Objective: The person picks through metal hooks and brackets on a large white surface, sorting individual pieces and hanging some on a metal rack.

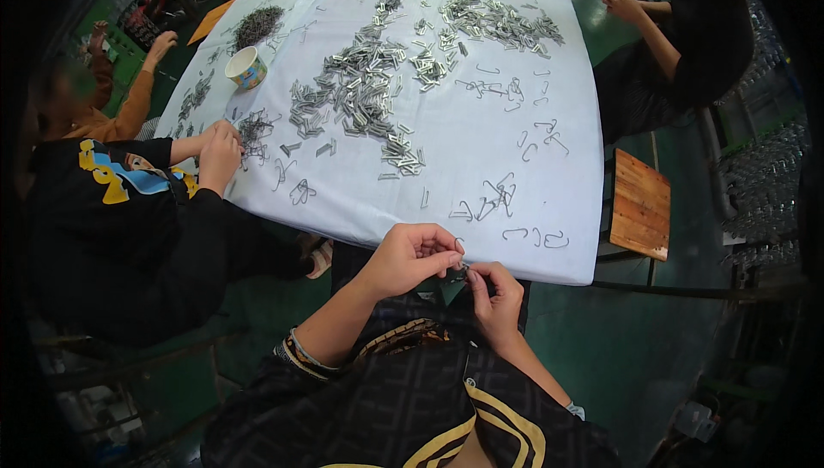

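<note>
Both my hands meet at the near edge of the white-covered table (343, 210), fingertips almost touching. Thumb and forefinger of my left hand (408, 258) are pinched together, and a bit of thin bent wire shows at their tips. My right hand (498, 300) pinches too, just to the right and slightly lower, at a small dark piece too small to name. Just beyond the hands lies a tangle of bent wire hooks (496, 199), with several single hooks (556, 240) to its right. Short silvery metal strips (365, 82) lie heaped further up the table.
Left of me a person in black (129, 236) handles dark wire pieces (256, 135) on the table. A paper cup (246, 69) stands beyond. Other people sit at the far left and at the right (687, 47). A wooden stool (640, 203) stands by the table's right edge.
</note>
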Demonstrator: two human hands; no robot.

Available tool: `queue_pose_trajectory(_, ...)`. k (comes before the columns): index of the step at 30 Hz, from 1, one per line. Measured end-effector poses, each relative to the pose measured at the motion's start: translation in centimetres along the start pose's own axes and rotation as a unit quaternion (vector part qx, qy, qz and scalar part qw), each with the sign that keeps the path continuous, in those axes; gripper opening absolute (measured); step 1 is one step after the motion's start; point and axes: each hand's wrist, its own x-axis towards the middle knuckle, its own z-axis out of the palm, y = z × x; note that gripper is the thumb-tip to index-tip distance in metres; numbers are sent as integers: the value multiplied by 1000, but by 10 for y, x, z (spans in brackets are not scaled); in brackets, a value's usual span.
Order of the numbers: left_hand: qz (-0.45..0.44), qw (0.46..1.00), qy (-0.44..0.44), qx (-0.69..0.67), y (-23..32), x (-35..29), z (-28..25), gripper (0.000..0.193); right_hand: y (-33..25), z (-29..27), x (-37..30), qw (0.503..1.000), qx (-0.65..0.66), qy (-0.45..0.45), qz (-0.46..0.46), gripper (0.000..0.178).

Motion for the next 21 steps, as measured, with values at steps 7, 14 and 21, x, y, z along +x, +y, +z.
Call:
queue_pose_trajectory(7,21,999,30,26,-9,-12,6,9,-4,2,3,1000,18,6,-5,4)
queue_pose_trajectory(14,120,979,90,138,-18,-15,16,12,-4,-1,5,999,-19,3,-36,5)
queue_pose_trajectory(21,97,978,73,171,-14,-23,15,9,-2,0,4,997,-23,-24,-72,5)
